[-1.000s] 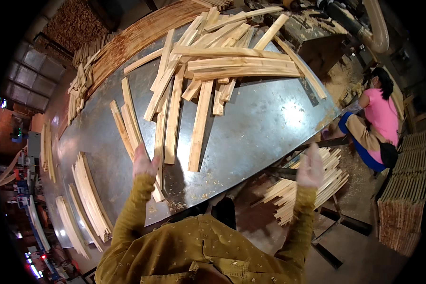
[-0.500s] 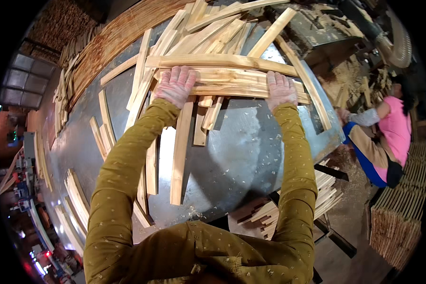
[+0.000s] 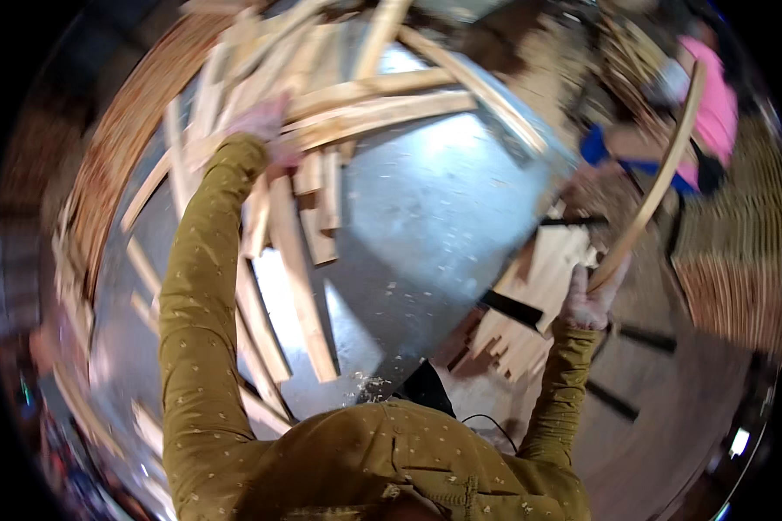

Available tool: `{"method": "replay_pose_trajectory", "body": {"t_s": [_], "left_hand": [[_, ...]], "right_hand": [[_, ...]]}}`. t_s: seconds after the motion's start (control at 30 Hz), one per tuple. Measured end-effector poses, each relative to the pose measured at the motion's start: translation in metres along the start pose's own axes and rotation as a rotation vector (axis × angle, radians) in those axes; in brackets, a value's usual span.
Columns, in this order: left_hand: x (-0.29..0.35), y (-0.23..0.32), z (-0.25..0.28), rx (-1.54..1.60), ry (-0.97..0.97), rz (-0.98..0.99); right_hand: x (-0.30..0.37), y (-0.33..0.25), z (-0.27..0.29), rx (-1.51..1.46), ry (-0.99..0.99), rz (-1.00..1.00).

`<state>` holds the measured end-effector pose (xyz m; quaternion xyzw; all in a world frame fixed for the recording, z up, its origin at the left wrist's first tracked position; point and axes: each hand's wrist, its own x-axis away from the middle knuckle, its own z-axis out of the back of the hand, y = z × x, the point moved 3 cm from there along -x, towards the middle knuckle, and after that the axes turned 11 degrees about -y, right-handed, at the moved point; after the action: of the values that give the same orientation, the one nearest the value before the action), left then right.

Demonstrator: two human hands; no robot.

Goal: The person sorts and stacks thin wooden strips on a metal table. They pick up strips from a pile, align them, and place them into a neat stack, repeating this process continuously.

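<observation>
A long, thin wooden slat rises from my right hand, whose fingers are closed around its lower end. It is held beyond the metal table's right edge, tilted up and away to the right. My left hand lies at the left end of a pale wooden strip on the table; its fingers are smeared by motion, so I cannot tell whether it grips the strip. Under and beside that hand, several shorter strips stick out toward me, one long strip among them.
The grey metal table carries a heap of loose strips at its far side. Below its right edge sits a stack of cut strips. A bundled wood stack stands far right, near a co-worker in a pink top.
My right hand has left the strips on the table and swung right and nearer, now carrying one slat. My left hand stays by the strips' left end. The whole view has shifted.
</observation>
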<state>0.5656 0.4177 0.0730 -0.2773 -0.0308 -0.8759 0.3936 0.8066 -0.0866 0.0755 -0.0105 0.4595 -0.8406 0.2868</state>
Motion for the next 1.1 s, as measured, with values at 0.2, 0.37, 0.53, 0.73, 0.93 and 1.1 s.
{"method": "replay_pose_trajectory", "body": {"t_s": [0.2, 0.37, 0.53, 0.73, 0.93, 1.1], "left_hand": [[0.017, 0.042, -0.025, -0.041, 0.142, -0.041], [0.070, -0.046, -0.149, 0.178, 0.421, -0.030], [0.169, -0.037, -0.193, 0.250, 0.078, 0.574], [0.174, 0.072, -0.172, 0.336, 0.033, 0.586], [0.195, 0.154, -0.144, 1.123, 0.074, 0.429], [0.238, 0.099, -0.150, 1.188, 0.119, 0.488]], "right_hand": [[0.174, 0.179, 0.161, 0.156, 0.164, -0.597], [0.221, 0.349, 0.206, 0.545, -0.028, -1.220], [0.205, 0.474, 0.112, 0.328, -0.182, -1.111], [0.231, 0.597, 0.010, -0.543, 0.001, -0.987], [0.144, 0.489, 0.087, 0.142, -0.198, -0.750], [0.046, 0.273, 0.121, -2.030, -0.036, -0.319]]}}
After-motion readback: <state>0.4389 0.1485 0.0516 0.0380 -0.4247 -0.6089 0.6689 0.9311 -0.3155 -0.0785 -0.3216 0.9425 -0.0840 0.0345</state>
